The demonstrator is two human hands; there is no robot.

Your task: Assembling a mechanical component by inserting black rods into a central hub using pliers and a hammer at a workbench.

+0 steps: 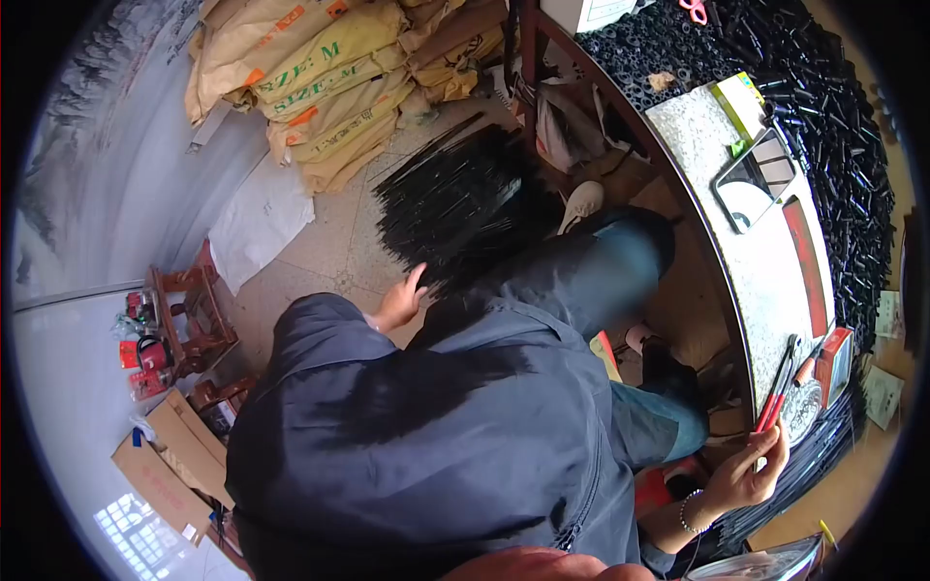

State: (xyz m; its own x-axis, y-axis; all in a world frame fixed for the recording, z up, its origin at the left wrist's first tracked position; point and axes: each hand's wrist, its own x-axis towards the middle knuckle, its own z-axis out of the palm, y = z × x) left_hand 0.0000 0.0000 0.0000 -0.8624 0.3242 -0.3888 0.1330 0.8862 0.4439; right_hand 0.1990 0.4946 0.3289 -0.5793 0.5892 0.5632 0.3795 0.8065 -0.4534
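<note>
My left hand (396, 302) hangs low at my left side, one finger stretched out, holding nothing that I can see. Just beyond it, a wide heap of long thin black strips (460, 198) lies on the floor. At the right, my right hand (759, 470), with a beaded bracelet at the wrist, grips the red handles of a pair of pliers (775, 392). The dark jaws point away over the table edge. Close to the pliers are a red box (834, 364) and a coil of clear material (800, 411).
The curved worktable (697, 131) carries many short black tubes (823, 116), pink scissors (694, 10) and a phone-like device (756, 181). More black strips (809, 465) lie by my right hand. Stacked sacks (320, 87), a wooden stand (194, 315) and a cardboard box (170, 474) stand left.
</note>
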